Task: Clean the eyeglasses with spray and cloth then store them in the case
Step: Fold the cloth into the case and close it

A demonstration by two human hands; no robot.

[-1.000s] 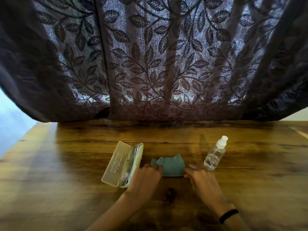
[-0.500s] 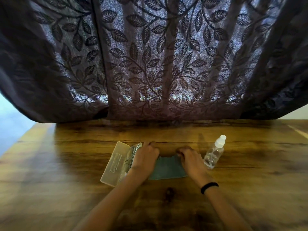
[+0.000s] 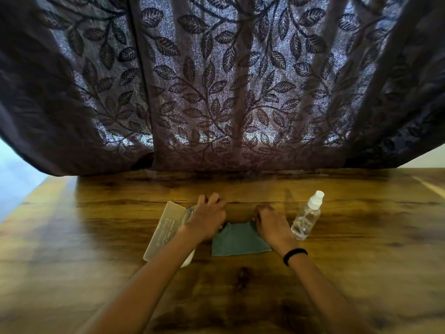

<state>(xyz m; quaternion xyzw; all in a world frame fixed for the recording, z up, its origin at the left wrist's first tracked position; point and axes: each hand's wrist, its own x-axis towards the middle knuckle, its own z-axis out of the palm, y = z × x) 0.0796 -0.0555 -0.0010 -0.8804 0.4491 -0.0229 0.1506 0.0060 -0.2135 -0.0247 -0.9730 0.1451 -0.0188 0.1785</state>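
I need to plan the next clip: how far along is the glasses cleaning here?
Done: the case lies open, the eyeglasses inside it. In hand: the cloth, on the table, with the left hand, fingers spread, and the right hand at its far corners; whether the right pinches it is unclear. Left: the spray bottle stands untouched, so spraying, wiping and closing the case seem still ahead.

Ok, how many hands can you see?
2. The left hand is over the open case, at the green cloth's left corner. The right hand grips its right corner, beside the spray bottle. Neither is hidden.
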